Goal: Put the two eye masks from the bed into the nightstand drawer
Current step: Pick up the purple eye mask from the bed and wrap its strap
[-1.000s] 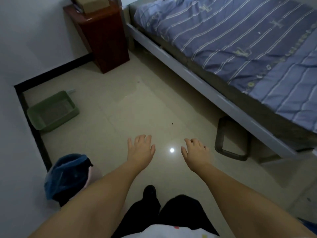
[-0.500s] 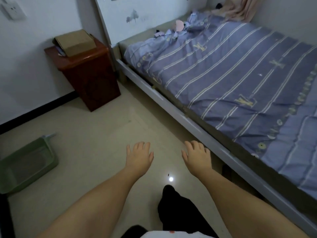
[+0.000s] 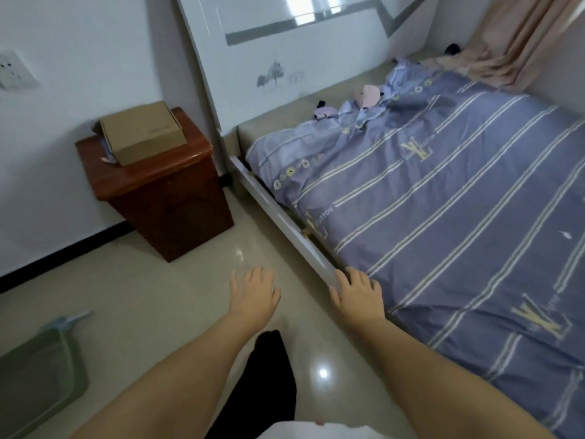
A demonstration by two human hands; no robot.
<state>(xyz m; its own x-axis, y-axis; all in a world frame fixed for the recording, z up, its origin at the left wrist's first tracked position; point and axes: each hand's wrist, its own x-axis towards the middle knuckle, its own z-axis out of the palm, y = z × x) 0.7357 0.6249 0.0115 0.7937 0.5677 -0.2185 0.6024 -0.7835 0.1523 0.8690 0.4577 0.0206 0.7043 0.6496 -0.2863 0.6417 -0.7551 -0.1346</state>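
Two pink eye masks lie near the head of the bed: one eye mask (image 3: pixel 367 95) on the crumpled striped duvet, a smaller second eye mask (image 3: pixel 324 112) just left of it on the mattress. The dark red wooden nightstand (image 3: pixel 164 198) stands left of the bed against the wall; no drawer front shows from this angle. My left hand (image 3: pixel 253 294) hovers over the floor, fingers spread and empty. My right hand (image 3: pixel 357 294) is also empty with fingers apart, over the bed's white side rail. Both hands are far from the masks.
A cardboard box (image 3: pixel 144 133) sits on the nightstand top. A green plastic basin (image 3: pixel 38 375) is on the floor at lower left. The white headboard (image 3: pixel 285 52) leans behind the bed, a peach curtain (image 3: pixel 519 42) hangs at the far right. My dark-clothed leg (image 3: pixel 269 375) is below.
The view has tilted up and advanced toward the bed head, bringing the nightstand, headboard and both masks into sight. Both hands stay outstretched and empty; the right one now reaches the bed rail.
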